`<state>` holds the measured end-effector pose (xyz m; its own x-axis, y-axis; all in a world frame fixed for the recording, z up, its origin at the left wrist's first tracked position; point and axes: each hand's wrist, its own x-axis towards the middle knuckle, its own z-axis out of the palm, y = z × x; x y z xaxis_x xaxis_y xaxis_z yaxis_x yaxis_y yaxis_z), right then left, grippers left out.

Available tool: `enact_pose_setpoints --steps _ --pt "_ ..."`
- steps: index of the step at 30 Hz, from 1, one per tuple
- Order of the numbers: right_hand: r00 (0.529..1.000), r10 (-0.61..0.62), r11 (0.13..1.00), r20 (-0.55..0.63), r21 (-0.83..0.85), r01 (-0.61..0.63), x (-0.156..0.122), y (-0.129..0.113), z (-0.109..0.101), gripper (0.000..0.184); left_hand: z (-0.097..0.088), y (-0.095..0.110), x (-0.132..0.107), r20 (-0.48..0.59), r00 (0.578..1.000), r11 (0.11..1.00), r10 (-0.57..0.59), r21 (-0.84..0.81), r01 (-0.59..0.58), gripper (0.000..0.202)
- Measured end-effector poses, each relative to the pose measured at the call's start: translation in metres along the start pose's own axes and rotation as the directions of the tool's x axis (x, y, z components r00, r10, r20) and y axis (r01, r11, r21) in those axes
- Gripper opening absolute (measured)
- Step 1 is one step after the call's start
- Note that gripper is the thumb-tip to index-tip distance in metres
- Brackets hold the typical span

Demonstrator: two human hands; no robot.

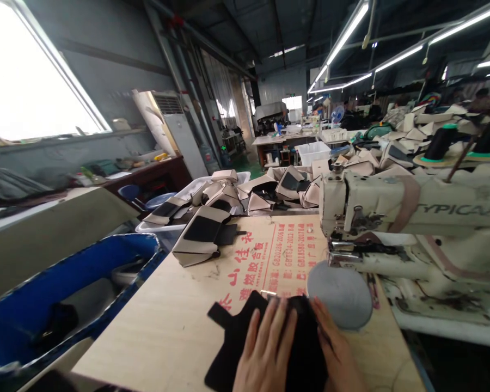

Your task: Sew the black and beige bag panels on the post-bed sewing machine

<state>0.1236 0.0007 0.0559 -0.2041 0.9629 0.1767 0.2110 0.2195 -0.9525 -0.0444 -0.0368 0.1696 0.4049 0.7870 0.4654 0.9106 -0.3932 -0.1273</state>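
A black cut fabric piece [237, 343] with a narrow tab at its left lies on the plywood tabletop [147, 332] close in front of me. My left hand [265, 348] rests flat on top of it, fingers stretched out and slightly apart. Along the piece's right edge is my right hand [337, 351], its fingers curled at the edge; their undersides are hidden. Just beyond the right hand lies a round grey disc [341, 294]. Further back on the board stands a sewn beige and black cover [202, 234].
An industrial sewing machine [392, 212] stands at the right, thread cones [441, 144] behind it. Beyond the board's far edge, a white bin [163, 231] holds several beige and black covers. A blue-lined container [118, 245] stands at the left. Small scissors [373, 291] lie near the disc.
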Motion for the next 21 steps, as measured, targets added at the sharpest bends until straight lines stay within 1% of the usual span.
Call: enact_pose_setpoints --steps 2,4,6,7,9,11,12,14,15,16,17,18,20,21 --pt "0.996 -0.027 0.999 0.081 0.022 0.026 0.012 -0.017 -0.010 0.043 0.014 -0.017 0.026 0.104 0.994 0.999 -0.041 0.002 0.041 0.056" --pt "0.988 -0.078 0.997 0.136 0.004 0.078 0.030 -0.038 -0.019 0.042 0.022 -0.035 0.044 0.177 0.982 0.994 -0.067 -0.076 0.082 0.052" --pt "0.974 -0.134 0.990 0.183 -0.017 0.139 0.051 -0.057 -0.027 0.044 0.023 -0.047 0.058 0.176 0.980 0.978 -0.094 -0.166 0.123 0.043" --pt "0.969 -0.157 0.987 0.189 -0.017 0.163 0.061 -0.062 -0.031 0.044 0.023 -0.050 0.064 0.137 0.983 0.971 -0.126 -0.187 0.151 0.038" --pt "0.970 -0.176 0.984 0.165 0.011 0.177 0.076 -0.064 -0.037 0.043 0.020 -0.047 0.077 0.028 0.977 0.963 -0.210 -0.169 0.211 0.026" --pt "0.979 -0.161 0.987 0.128 0.044 0.156 0.084 -0.055 -0.042 0.040 0.016 -0.039 0.094 -0.044 0.966 0.964 -0.255 -0.095 0.250 0.017" --pt "0.983 -0.143 0.989 0.111 0.053 0.138 0.085 -0.048 -0.045 0.039 0.014 -0.035 0.103 -0.053 0.964 0.965 -0.260 -0.050 0.258 0.016" --pt "0.988 -0.117 0.992 0.097 0.048 0.113 0.084 -0.036 -0.050 0.039 0.008 -0.028 0.119 -0.020 0.967 0.967 -0.254 0.022 0.255 0.019" --pt "0.989 -0.114 0.993 0.091 0.041 0.111 0.083 -0.031 -0.052 0.039 0.004 -0.024 0.125 0.019 0.969 0.969 -0.246 0.040 0.245 0.020" --pt "0.990 -0.112 0.993 0.082 0.033 0.110 0.082 -0.027 -0.054 0.039 0.000 -0.021 0.128 0.082 0.967 0.970 -0.242 0.046 0.239 0.023" --pt "0.992 -0.105 0.994 0.068 0.023 0.104 0.082 -0.024 -0.055 0.039 -0.004 -0.016 0.129 0.171 0.956 0.971 -0.239 0.039 0.236 0.027" --pt "0.995 -0.090 0.996 0.050 0.011 0.090 0.081 -0.022 -0.055 0.039 -0.008 -0.009 0.127 0.269 0.933 0.971 -0.237 0.026 0.239 0.031" --pt "0.999 -0.044 0.999 -0.013 -0.009 0.044 0.079 -0.020 -0.055 0.038 -0.012 0.007 0.116 0.448 0.861 0.963 -0.239 -0.006 0.271 0.034" --pt "0.999 -0.017 1.000 -0.049 -0.015 0.016 0.078 -0.020 -0.055 0.038 -0.011 0.017 0.108 0.510 0.824 0.955 -0.248 -0.016 0.297 0.034"
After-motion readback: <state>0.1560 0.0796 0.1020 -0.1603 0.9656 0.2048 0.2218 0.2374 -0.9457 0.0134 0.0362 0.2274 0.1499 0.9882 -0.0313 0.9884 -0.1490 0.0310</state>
